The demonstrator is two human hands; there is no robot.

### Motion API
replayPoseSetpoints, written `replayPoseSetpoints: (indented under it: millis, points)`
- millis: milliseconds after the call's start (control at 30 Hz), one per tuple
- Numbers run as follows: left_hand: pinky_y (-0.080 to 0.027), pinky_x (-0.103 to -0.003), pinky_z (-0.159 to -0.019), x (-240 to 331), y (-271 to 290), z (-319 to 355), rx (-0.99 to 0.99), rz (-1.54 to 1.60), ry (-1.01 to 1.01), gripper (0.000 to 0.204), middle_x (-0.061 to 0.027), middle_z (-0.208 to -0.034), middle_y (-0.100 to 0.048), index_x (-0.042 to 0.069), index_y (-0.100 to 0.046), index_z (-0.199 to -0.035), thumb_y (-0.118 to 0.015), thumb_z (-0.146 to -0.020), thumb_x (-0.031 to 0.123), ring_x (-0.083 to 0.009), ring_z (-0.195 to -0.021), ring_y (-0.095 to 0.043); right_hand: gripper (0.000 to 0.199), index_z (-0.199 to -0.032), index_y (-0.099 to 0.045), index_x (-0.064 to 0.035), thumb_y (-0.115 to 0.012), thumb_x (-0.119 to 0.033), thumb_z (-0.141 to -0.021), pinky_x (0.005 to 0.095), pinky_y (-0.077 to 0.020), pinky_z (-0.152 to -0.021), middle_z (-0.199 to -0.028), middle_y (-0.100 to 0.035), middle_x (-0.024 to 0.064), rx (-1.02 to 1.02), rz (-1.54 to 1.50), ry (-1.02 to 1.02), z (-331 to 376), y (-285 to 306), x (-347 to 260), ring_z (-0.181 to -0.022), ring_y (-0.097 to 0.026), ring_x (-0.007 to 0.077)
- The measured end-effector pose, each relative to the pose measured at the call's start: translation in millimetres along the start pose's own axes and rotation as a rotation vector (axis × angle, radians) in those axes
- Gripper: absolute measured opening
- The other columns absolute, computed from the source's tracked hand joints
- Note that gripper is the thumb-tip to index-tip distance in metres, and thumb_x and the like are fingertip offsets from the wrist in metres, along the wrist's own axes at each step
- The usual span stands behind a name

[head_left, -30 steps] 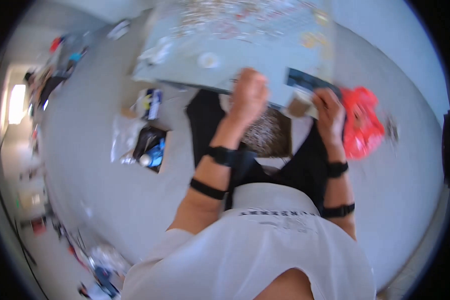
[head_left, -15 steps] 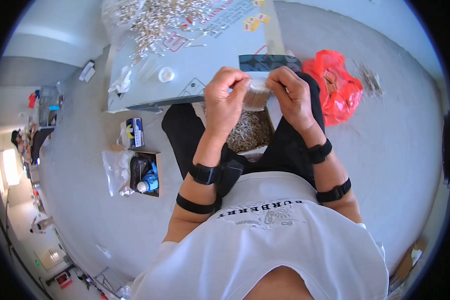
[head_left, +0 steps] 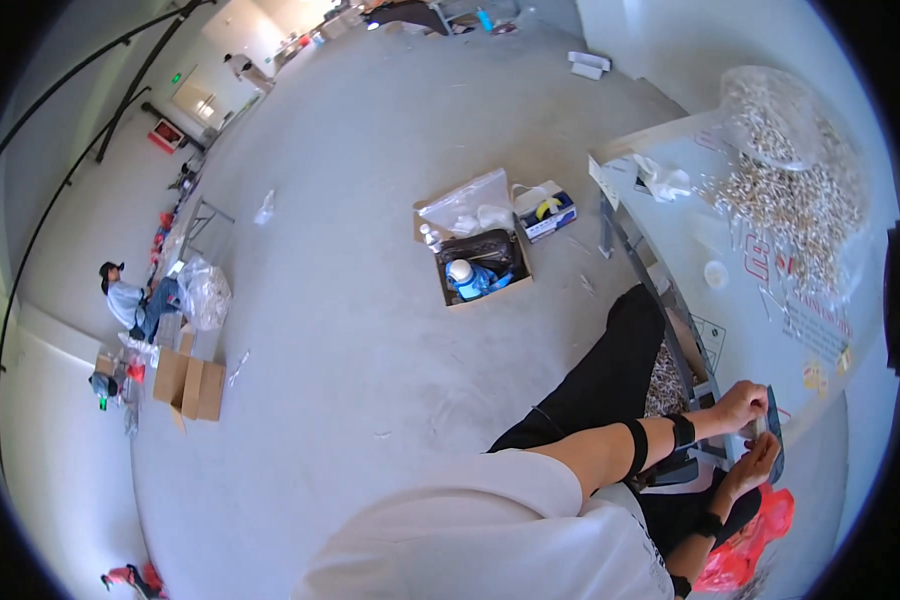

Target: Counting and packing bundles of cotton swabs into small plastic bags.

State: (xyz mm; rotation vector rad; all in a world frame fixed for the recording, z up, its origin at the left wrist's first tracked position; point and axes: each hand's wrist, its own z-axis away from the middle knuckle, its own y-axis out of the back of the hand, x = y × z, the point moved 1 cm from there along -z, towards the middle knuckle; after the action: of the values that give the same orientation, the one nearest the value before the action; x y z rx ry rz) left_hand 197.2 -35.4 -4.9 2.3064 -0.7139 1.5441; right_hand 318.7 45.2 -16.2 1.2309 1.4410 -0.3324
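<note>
My left hand point(head_left: 743, 404) and my right hand point(head_left: 751, 462) meet at the lower right, both pinching a small dark flat packet point(head_left: 774, 443) between them. They hover at the near edge of a pale table point(head_left: 690, 250). A heap of small pale pieces point(head_left: 800, 190) lies on the far part of the table, partly under clear plastic. My black-trousered leg point(head_left: 610, 370) stretches beside the table, with a container of similar small pieces point(head_left: 664, 378) next to it.
An open cardboard box point(head_left: 478, 268) with bottles and a clear bag stands on the grey concrete floor, with a small blue box point(head_left: 548, 210) beside it. A red plastic bag point(head_left: 750, 545) lies by my right arm. A person point(head_left: 130, 300) sits far left near cardboard boxes point(head_left: 185, 385).
The view has swung sharply to the left, so the table and both hands now sit at the right edge. The hands stay together on the dark packet.
</note>
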Motion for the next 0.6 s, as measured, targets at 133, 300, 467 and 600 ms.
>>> replayPoseSetpoints:
  millis: [133, 300, 467, 600]
  points:
    - [-0.044, -0.031, -0.053, -10.2, 4.3, -6.9, 0.009, 0.119, 0.167, 0.005, -0.011, -0.062, -0.061, -0.003, -0.063, -0.071, -0.062, -0.067, -0.002, -0.0182, -0.056, -0.058, 0.016, -0.099, -0.059, -0.0023, -0.053, -0.017, -0.099, 0.0262, -0.0462, -0.059, -0.08, -0.06, 0.0047, -0.024, -0.028, 0.055, -5.6, -7.4, 0.2, -0.064, -0.054, 0.0115]
    - [-0.042, -0.027, -0.052, -7.6, 3.7, -6.7, 0.021, 0.325, 0.463, 0.008, -0.0052, -0.061, -0.06, -0.002, -0.064, -0.068, -0.06, -0.061, 0.0, -0.0123, -0.057, -0.054, 0.015, -0.1, -0.059, -0.0031, -0.054, -0.017, -0.098, 0.0244, -0.0448, -0.058, -0.08, -0.059, 0.0021, -0.073, -0.055, -0.025, -0.8, -4.9, -10.6, -0.064, -0.052, 0.0101]
    - [-0.041, -0.027, -0.051, -12.1, -3.2, -2.7, 0.068, 0.467, 0.54, 0.008, -0.0051, -0.061, -0.06, -0.002, -0.064, -0.066, -0.06, -0.06, 0.0, -0.011, -0.056, -0.053, 0.015, -0.098, -0.059, -0.0054, -0.054, -0.019, -0.098, 0.0221, -0.0406, -0.056, -0.075, -0.056, -0.0003, -0.049, -0.081, 0.003, 1.1, -3.5, -13.0, -0.063, -0.049, 0.0078]
    - [-0.042, -0.026, -0.052, -14.8, -3.5, -2.8, 0.048, 0.403, 0.511, 0.007, -0.0051, -0.06, -0.06, -0.002, -0.064, -0.066, -0.06, -0.06, 0.0, -0.0109, -0.056, -0.053, 0.015, -0.097, -0.059, -0.0054, -0.054, -0.019, -0.098, 0.0221, -0.0408, -0.055, -0.075, -0.056, -0.0001, -0.046, -0.078, 0.0, 2.5, -2.7, -13.8, -0.063, -0.05, 0.008]
